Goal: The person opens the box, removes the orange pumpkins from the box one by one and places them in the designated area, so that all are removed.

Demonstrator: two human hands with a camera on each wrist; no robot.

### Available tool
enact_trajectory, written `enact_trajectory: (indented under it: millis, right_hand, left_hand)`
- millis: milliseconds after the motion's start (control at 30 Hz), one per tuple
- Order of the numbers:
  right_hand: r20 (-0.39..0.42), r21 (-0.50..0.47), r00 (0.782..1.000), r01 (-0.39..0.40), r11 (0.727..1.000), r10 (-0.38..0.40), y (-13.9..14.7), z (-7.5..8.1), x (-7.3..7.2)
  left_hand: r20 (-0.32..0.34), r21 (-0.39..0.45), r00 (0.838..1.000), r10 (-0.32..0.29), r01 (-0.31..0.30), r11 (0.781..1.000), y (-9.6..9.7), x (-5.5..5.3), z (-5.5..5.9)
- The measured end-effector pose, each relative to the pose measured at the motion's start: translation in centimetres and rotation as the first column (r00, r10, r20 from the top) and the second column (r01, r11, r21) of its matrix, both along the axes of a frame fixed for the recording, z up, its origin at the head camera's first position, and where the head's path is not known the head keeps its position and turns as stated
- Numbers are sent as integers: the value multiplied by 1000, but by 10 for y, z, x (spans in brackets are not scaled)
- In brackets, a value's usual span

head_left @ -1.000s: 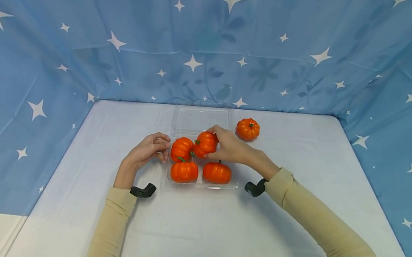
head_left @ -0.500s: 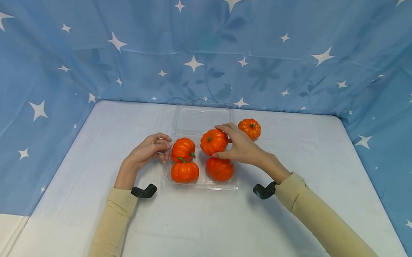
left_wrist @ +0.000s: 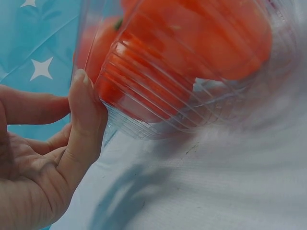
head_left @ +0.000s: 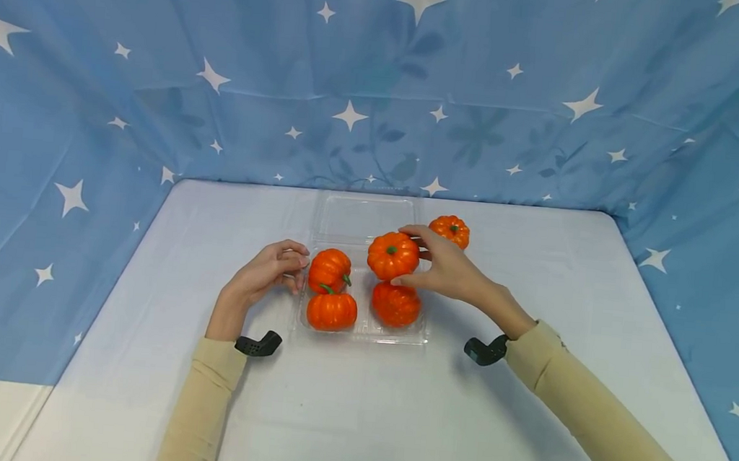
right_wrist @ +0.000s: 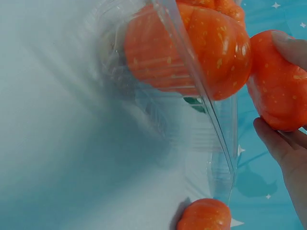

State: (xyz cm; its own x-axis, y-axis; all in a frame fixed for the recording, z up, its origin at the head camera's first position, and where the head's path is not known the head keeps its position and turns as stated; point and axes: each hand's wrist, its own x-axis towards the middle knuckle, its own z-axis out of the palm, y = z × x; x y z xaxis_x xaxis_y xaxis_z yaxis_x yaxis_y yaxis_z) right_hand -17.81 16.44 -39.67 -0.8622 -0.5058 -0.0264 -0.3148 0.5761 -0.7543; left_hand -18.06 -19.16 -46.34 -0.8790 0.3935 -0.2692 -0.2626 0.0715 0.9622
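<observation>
My right hand [head_left: 447, 271] grips a small orange pumpkin [head_left: 393, 255] between thumb and fingers, above the back right part of a clear plastic clamshell container [head_left: 393, 341]. In the right wrist view this held pumpkin [right_wrist: 278, 91] is outside the wall, up against another pumpkin [right_wrist: 216, 52]. At the container's left side, my left hand [left_wrist: 53, 153] pinches the rim with thumb and finger. Inside sit a back left pumpkin [head_left: 330, 271], a front left pumpkin [head_left: 332, 310] and a front right pumpkin [head_left: 396, 306], the last with its stem hidden.
Behind the container its clear lid [head_left: 367, 219] lies folded back on the white table [head_left: 342, 409]. One more pumpkin [head_left: 450, 230] rests on the table to the lid's right, partly behind my right hand. A blue star-patterned curtain [head_left: 254, 127] borders the table's back.
My right hand has shifted right with its pumpkin, now turned stem up. The front right pumpkin has rolled, so its stem no longer shows. My left hand stays put.
</observation>
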Motion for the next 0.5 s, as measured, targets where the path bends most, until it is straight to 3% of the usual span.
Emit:
enact_trajectory:
  millis: [500]
  right_hand:
    - [13,-87,998,59,995,-58,34,-6,12]
  left_hand:
    - [11,-25,1000,3,-2,1000,-1,-2,-3]
